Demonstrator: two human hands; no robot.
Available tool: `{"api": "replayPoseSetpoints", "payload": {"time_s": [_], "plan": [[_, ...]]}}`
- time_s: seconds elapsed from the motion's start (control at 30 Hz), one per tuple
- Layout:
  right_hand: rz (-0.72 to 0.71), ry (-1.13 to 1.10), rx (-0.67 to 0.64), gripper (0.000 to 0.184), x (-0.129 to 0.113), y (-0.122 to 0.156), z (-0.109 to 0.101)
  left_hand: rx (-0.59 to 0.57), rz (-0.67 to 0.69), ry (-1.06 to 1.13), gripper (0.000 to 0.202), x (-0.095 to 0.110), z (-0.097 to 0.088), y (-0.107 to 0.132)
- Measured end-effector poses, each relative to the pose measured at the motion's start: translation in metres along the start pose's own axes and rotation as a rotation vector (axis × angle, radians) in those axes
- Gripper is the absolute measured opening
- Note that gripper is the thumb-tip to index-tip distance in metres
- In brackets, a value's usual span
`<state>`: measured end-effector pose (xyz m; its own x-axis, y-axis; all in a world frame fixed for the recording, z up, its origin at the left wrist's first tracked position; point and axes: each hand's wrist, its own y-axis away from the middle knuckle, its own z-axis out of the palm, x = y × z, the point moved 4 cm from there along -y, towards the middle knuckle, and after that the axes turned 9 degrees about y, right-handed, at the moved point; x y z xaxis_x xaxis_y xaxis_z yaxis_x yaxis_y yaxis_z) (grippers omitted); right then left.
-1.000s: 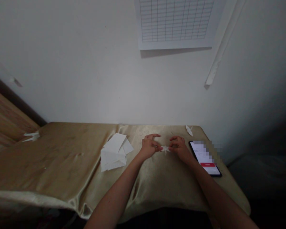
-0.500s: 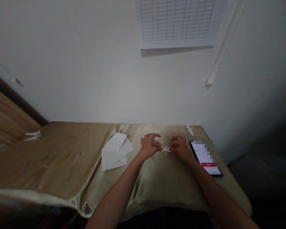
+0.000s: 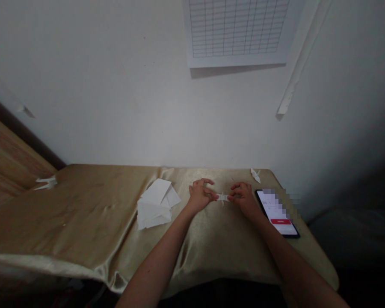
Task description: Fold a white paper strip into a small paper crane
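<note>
Between my two hands is a small white folded paper crane (image 3: 223, 197), with its wings out to both sides. My left hand (image 3: 202, 195) pinches the left wing between thumb and finger, its other fingers curled loosely above. On the opposite side my right hand (image 3: 243, 197) grips the right wing the same way. The crane is just over the cloth; whether it touches the cloth I cannot tell. Left of my left hand lies a loose pile of white paper sheets (image 3: 155, 209), some overlapping at angles.
A gold satin cloth covers the table (image 3: 93, 214), which stands against a white wall. A phone (image 3: 277, 214) with a lit screen lies right of my right hand. Another folded paper crane (image 3: 255, 175) sits at the back right corner, and a white folded paper piece (image 3: 47, 183) at the far left.
The crane and the fingertips holding it have shifted very slightly away from me. Both hands keep their pinch on the wings, and the other things stay in place.
</note>
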<state>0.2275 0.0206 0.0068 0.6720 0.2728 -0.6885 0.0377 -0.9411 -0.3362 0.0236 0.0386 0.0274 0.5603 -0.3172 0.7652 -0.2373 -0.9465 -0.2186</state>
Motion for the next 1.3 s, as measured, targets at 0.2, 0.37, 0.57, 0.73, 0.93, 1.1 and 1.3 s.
{"api": "replayPoseSetpoints", "payload": {"time_s": [0.2, 0.37, 0.57, 0.73, 0.93, 1.1, 1.3], "plan": [[0.002, 0.036, 0.035, 0.014, 0.004, 0.002, -0.001, 0.008, 0.020, -0.081, 0.014, -0.002, 0.001, 0.005], [0.016, 0.072, 0.054, 0.018, 0.010, 0.000, -0.004, 0.016, -0.026, -0.072, 0.016, -0.001, -0.005, 0.004], [-0.043, 0.140, -0.054, 0.013, 0.008, 0.002, -0.001, 0.094, -0.086, -0.074, 0.018, -0.001, -0.010, 0.003], [-0.064, 0.205, -0.094, 0.015, 0.004, 0.004, 0.003, 0.144, -0.098, -0.173, 0.015, -0.001, -0.014, 0.004], [0.027, 0.345, 0.034, 0.021, 0.013, -0.002, -0.008, 0.228, -0.076, -0.259, 0.026, -0.002, -0.015, 0.007], [0.202, 0.530, 0.143, 0.029, 0.027, -0.008, -0.024, 0.146, -0.090, -0.317, 0.037, -0.005, -0.006, 0.008], [0.372, 0.658, 0.099, 0.035, 0.040, -0.031, -0.043, 0.075, -0.120, -0.367, 0.054, -0.008, -0.001, 0.009]]}}
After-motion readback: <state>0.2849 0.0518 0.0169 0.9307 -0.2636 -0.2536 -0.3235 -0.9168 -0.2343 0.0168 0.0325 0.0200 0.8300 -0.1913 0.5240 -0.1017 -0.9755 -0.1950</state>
